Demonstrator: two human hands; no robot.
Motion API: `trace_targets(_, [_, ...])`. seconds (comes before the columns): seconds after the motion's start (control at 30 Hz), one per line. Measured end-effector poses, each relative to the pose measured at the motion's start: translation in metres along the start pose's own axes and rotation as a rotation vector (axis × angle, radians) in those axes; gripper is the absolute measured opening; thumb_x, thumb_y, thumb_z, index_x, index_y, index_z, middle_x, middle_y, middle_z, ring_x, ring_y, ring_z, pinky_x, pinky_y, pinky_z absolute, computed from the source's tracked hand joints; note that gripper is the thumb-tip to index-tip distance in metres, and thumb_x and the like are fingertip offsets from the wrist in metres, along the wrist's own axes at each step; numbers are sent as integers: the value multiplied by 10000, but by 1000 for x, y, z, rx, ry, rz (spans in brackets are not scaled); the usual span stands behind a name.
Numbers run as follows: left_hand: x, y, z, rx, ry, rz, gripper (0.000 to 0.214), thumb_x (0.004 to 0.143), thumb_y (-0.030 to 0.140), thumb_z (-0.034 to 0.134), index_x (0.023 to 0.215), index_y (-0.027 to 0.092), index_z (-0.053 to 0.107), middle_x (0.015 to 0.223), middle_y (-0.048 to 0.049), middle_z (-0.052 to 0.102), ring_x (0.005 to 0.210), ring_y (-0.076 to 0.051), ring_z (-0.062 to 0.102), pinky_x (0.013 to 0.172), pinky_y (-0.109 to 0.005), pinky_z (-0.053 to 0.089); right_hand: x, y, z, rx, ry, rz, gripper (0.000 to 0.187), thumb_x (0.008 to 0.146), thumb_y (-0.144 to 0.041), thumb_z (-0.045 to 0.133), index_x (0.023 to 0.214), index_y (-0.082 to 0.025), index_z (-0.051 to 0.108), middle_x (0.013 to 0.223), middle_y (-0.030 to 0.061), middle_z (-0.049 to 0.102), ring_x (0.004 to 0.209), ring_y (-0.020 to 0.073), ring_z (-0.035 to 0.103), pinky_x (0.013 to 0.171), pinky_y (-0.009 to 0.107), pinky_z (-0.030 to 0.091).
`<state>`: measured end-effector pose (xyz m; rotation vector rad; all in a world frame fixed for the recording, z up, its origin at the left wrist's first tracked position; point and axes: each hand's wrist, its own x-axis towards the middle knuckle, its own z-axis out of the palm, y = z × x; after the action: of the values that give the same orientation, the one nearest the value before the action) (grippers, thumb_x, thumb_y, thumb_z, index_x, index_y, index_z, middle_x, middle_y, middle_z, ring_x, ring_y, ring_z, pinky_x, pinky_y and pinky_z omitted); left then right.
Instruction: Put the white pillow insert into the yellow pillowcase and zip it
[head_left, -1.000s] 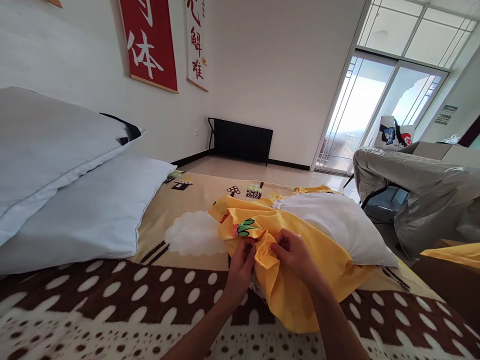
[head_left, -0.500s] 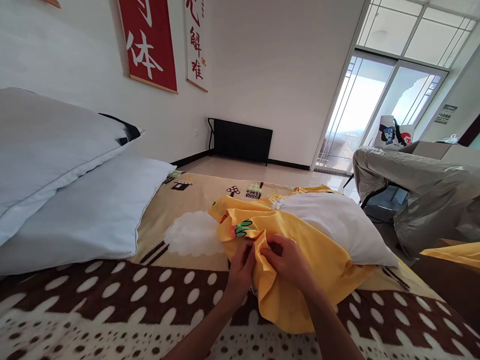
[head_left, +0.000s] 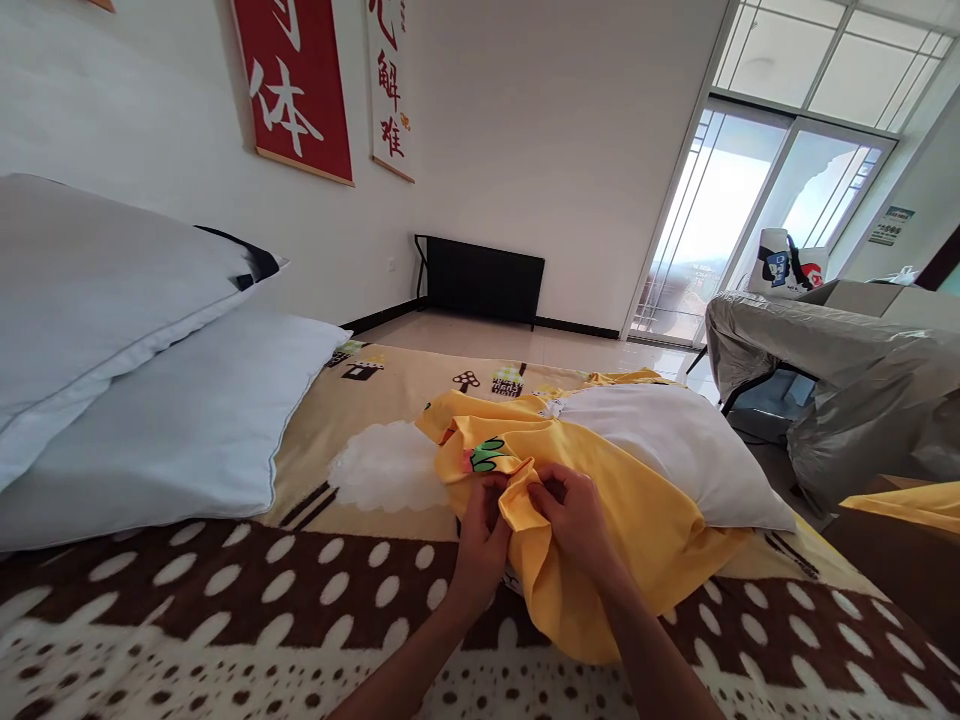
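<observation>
A yellow pillowcase (head_left: 637, 520) with a green print lies bunched on the bed, partly over a white pillow (head_left: 660, 430). The pillow's right part shows outside the cloth. My left hand (head_left: 484, 535) pinches a gathered fold of the pillowcase from the left side. On the same fold, from the right, the fingers of my right hand (head_left: 571, 515) are closed. Both hands are close together, and some fingertips are hidden in the cloth.
Two white pillows (head_left: 172, 430) are stacked at the left on the patterned blanket (head_left: 277, 575). Another yellow cloth (head_left: 911, 505) lies at the right edge, near a plastic-covered piece of furniture (head_left: 847, 350). A black panel (head_left: 480, 280) leans by the far wall.
Both hands stay on the pillowcase. The fold between them has shifted slightly and turned over a little, and my right fingers have moved up slightly.
</observation>
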<state>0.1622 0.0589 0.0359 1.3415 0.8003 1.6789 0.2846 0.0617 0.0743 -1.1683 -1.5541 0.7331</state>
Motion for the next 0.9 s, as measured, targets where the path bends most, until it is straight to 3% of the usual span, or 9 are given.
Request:
trace_targets(0.13, [-3,1,1,-30,4,31,190,705,229,567,883,180,526,868,-28,581,811,-162,562,704,-243,478,-3,-7,-6,-45,-109,62,172,711,-315,581,786,-163,606,739,26,627,654,149,562,604,248,424])
trace_targets(0.2, [-4,0,2,-50,13,7,195,692,227,584,875,181,533,840,-24,583,786,-163,563,705,-249,480,-6,-11,-9,-210,-94,58,127,717,-299,575,706,-173,587,699,11,604,633,138,530,594,245,392])
trace_targets(0.3, [-4,-3,2,-104,25,-29,207,695,245,602,885,183,545,849,-25,596,805,-169,569,734,-259,485,-7,-12,-8,-388,-87,-3,207,750,-283,537,573,-180,509,593,-17,523,577,113,441,557,240,320])
trace_targets(0.53, [-1,1,2,-41,-38,-80,254,792,418,572,819,166,548,789,-29,595,744,-165,563,682,-258,476,0,6,0,-129,-126,10,207,742,-321,503,593,-181,472,545,-46,429,530,89,350,508,230,281])
trace_targets(0.73, [-3,6,-3,187,-74,163,218,865,360,497,794,175,586,863,-42,587,817,-172,542,746,-259,443,-1,3,3,140,-101,47,247,714,-431,539,692,-185,535,654,-12,519,624,122,445,583,249,377])
trace_targets(0.9, [-2,10,-7,309,-44,302,198,873,305,480,768,185,598,820,-52,584,786,-180,540,713,-262,436,-4,-8,-2,336,-166,104,287,692,-459,610,725,-182,547,684,-8,539,654,128,489,610,245,413])
